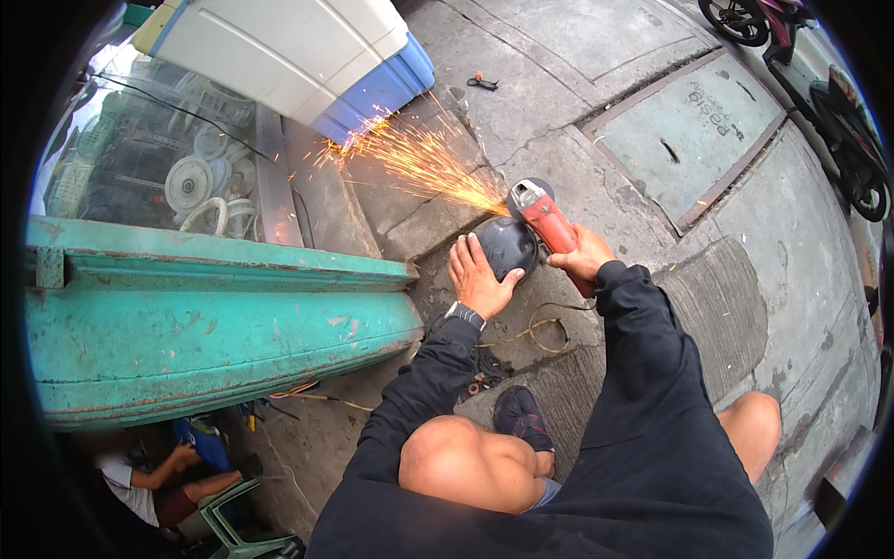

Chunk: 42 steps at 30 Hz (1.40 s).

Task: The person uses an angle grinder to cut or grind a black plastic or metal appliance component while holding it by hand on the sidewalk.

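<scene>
My right hand (587,254) is closed around the body of a red angle grinder (551,222). Its disc (513,197) meets the edge of a black, rounded, shiny piece (510,244) low over the pavement, and a fan of orange sparks (424,163) sprays to the upper left. What kind of part the black piece is, I cannot tell. Over its near left side my left hand (479,279) is laid with curved, slightly spread fingers, holding it steady. A wristwatch (465,315) shows at my left cuff. Where disc and piece touch is partly hidden by the grinder's head.
Sparks reach a white and blue cooler box (307,56). At left stand a green painted ledge (223,321) and a glass case (177,140) with round parts. A cord (535,326) lies near my shoe (523,419). Another person (158,480) sits lower left; motorcycles (843,140) stand right.
</scene>
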Each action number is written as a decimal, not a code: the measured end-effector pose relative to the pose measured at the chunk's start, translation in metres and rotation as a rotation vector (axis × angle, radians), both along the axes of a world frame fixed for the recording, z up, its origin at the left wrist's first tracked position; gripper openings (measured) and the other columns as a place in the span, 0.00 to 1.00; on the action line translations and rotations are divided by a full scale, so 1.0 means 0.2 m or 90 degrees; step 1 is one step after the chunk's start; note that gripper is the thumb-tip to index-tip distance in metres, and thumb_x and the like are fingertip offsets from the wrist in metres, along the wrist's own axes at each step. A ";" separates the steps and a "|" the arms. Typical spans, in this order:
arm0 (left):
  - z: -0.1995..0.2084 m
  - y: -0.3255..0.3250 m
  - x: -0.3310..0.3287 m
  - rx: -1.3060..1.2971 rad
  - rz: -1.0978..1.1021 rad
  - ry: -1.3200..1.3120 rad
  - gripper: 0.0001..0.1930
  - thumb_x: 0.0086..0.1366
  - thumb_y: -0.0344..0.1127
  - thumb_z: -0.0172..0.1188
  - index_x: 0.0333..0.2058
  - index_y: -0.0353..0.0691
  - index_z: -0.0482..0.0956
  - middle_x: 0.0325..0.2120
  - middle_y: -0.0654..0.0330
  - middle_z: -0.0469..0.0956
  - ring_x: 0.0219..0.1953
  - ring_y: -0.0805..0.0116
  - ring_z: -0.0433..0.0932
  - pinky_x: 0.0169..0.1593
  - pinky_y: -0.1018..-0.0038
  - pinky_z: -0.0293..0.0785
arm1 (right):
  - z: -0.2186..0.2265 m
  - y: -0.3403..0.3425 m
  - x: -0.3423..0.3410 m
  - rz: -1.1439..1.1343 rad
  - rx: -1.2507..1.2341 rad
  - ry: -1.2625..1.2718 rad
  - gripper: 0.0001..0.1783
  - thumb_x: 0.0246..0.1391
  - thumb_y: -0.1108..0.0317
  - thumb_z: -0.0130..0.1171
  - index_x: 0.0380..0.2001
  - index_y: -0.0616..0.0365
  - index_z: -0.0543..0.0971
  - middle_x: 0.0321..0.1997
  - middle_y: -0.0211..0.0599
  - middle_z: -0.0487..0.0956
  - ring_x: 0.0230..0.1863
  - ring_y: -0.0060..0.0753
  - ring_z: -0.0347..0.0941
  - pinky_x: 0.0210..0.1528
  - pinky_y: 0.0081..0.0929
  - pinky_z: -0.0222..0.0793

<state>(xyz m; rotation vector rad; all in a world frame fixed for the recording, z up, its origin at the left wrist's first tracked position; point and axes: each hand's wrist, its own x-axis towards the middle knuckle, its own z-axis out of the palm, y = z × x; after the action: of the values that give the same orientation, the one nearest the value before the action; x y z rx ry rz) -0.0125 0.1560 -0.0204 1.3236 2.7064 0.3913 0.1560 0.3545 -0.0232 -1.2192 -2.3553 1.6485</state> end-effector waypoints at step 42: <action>-0.01 0.00 0.01 0.005 0.010 -0.003 0.62 0.57 0.64 0.73 0.73 0.26 0.48 0.72 0.33 0.52 0.76 0.34 0.48 0.76 0.44 0.45 | -0.03 0.00 -0.01 0.002 0.004 -0.019 0.45 0.39 0.46 0.77 0.56 0.66 0.76 0.49 0.59 0.84 0.52 0.56 0.83 0.55 0.43 0.76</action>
<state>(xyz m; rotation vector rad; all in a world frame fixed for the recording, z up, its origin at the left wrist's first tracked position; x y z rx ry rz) -0.0110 0.1567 -0.0216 1.3020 2.7167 0.4069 0.1547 0.3544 -0.0291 -1.2484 -2.3799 1.6342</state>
